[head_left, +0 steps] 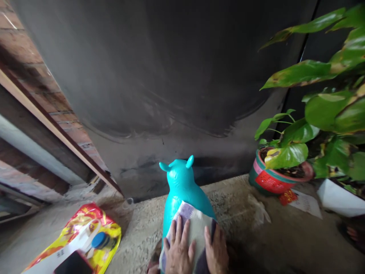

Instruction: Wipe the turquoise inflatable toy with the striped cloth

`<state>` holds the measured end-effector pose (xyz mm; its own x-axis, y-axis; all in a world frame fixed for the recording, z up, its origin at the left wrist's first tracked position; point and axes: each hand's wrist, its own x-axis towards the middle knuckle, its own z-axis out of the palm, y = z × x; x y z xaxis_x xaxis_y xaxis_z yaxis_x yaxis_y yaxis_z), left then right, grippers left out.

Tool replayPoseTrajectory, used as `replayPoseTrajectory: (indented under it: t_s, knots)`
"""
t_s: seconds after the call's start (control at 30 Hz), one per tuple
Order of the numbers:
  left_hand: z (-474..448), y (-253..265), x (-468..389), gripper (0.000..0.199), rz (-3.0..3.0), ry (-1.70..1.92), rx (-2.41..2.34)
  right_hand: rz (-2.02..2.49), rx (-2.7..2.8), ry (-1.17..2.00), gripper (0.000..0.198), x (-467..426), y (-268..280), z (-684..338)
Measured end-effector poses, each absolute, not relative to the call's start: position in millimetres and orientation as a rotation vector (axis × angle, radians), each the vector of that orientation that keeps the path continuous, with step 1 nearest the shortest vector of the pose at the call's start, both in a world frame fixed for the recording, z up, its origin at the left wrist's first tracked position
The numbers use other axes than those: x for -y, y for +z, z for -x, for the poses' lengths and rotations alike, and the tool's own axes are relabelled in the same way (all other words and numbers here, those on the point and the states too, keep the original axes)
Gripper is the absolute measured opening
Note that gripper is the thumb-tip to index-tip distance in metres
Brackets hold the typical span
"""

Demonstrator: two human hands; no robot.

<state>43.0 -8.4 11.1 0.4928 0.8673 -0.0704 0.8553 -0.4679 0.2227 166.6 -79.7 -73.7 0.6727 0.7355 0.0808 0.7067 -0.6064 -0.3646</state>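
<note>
A turquoise inflatable animal toy (181,179) with two small ears stands low in the middle of the head view, its head toward the dark panel. Over its back lies a cloth (196,220) in cream, lilac and dark purple. My left hand (179,247) rests flat on the cloth, fingers stretched out and a little apart. To its right, my right hand (215,247) also presses on the cloth, over the toy's right side, with fingers extended. The toy's lower part is hidden by the cloth, my hands and the frame edge.
A large dark panel (171,76) rises behind the toy. At left, a red-and-yellow plastic bag (110,228) lies with a blue-capped bottle (99,240) and a dark phone-like object (74,263) on it. Potted plants stand at right, one in a red-green pot (273,182), another in a white planter (339,198).
</note>
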Motion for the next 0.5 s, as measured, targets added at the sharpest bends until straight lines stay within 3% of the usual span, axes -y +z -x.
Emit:
replayPoseTrajectory:
  t_s: [0.17, 0.37, 0.5]
  knots:
    - [-53.5, 3.2, -4.4, 0.063, -2.553, 0.091, -1.443, 2.472, 1.247, 0.302, 0.04, 33.3, -56.4, -202.8]
    - [-78.7, -4.9, -19.6, 0.055, -2.529, 0.2, -1.677, 2.221, 1.408, 0.28, 0.05, -60.5, -34.2, -240.8]
    - [-80.5, -11.1, -20.9, 0.054, -2.558, 0.224, -1.716, 2.188, 1.335, 0.239, 0.052, -78.3, -29.8, -237.7]
